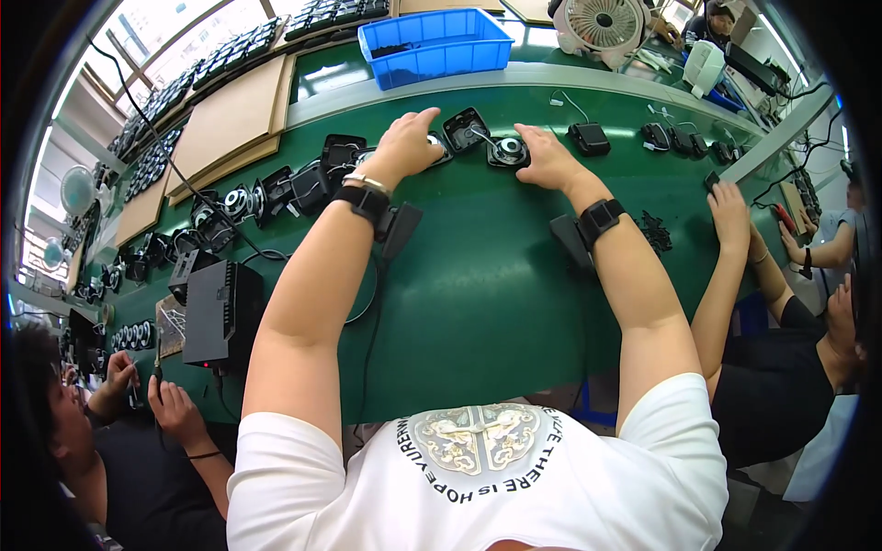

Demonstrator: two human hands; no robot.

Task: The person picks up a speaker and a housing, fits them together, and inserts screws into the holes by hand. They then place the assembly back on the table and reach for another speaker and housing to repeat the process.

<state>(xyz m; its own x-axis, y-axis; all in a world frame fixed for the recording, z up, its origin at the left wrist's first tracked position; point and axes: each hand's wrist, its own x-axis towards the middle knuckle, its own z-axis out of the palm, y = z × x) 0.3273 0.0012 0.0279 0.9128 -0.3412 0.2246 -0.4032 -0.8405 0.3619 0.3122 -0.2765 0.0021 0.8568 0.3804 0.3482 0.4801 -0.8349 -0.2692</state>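
My left hand (404,147) is at the far side of the green table, fingers apart, the index stretched to the right. A small speaker (443,150) lies against it, partly hidden by the fingers. My right hand (549,158) has its thumb and fingers round the right edge of another speaker (507,151), a round silver-and-black cone in a black frame. Between the hands sits an open black speaker housing (466,129), tilted, with a pale wire that seems to run to the right speaker. A closed black box (589,138) with a wire stands just right of my right hand.
Black housings and speakers (241,202) line the table's left. A black box-shaped device (223,314) with cables stands nearer. A blue bin (435,48) and a fan (602,26) are behind. Small black parts (656,233) lie at right. Co-workers' hands (730,218) work on both sides.
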